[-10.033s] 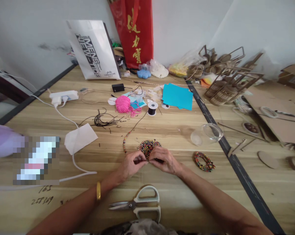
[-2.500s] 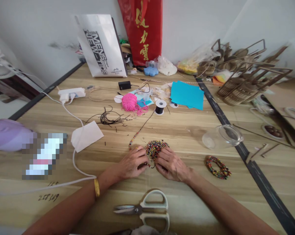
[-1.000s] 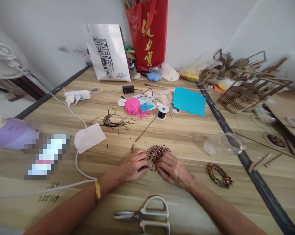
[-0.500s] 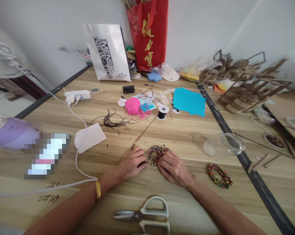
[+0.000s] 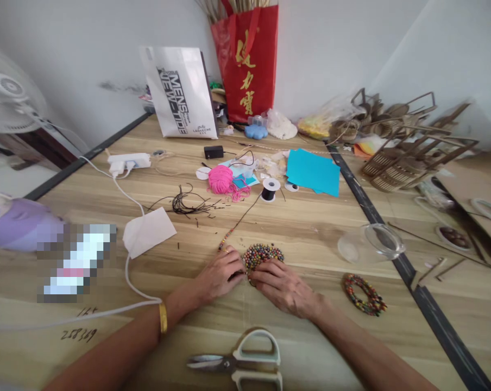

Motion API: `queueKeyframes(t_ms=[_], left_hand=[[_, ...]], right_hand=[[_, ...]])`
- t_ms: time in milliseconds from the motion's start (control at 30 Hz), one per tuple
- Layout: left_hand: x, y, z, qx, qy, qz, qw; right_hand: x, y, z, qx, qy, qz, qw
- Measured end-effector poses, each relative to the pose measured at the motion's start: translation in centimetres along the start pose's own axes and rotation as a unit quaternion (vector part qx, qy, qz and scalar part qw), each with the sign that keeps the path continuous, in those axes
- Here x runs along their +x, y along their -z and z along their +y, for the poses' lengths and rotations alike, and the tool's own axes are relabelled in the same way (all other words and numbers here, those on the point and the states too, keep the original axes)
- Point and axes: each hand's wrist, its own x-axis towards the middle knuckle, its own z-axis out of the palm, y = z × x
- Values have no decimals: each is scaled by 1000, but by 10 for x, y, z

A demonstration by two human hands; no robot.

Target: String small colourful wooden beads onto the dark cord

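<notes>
My left hand (image 5: pixel 222 273) rests at the left edge of a pile of small multicoloured beads (image 5: pixel 264 253), its fingers curled in a pinch. From behind it a dark cord (image 5: pixel 247 210) with beads threaded on its near end runs up to a spool of black cord (image 5: pixel 269 190). My right hand (image 5: pixel 285 285) lies over the pile's near edge, fingertips pressed together close to those of my left. What sits between the right fingertips is too small to make out. A coiled bead bracelet (image 5: pixel 364 294) lies to the right.
Scissors (image 5: pixel 235 360) lie in front of me. A clear plastic jar (image 5: pixel 367 243) lies on its side at the right. Pink yarn (image 5: pixel 220 180), blue sheets (image 5: pixel 313 172) and cut black cords (image 5: pixel 188 201) lie farther back. A white cable (image 5: pixel 127 269) crosses the left side.
My right hand has moved left along the near edge of the bead pile, towards my left fingertips, uncovering beads on the right. My left hand has stayed almost in place.
</notes>
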Motion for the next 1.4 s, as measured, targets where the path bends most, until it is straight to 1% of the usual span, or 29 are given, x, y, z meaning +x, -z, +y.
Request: queueKeyframes(t_ms=[100,233,400,533,700,933,1067,1400], left_hand=[[0,0,-1,1,-8,3,1000],[0,-1,-3,-1,-19,9,1000],[0,0,-6,-35,-13,5,999],[0,1,-7,-54,-13,-2,998],[-1,4,-6,-51,-11,-13,999],[-1,7,-6,-43,-14,-21,999],[-2,7,-6,-43,-15,-23,999],[-3,10,-7,-45,-21,-31,998]], right_hand=[[1,0,0,1,9,-9,1000],[0,0,2,2,2,-8,1000],[-1,-1,5,18,-12,2,1000],[-3,-1,6,22,-17,-2,1000],[-4,-1,5,17,-24,11,1000],[-2,2,5,22,-23,7,999],[-4,0,6,19,-23,20,999],[-3,1,6,23,-25,20,999]])
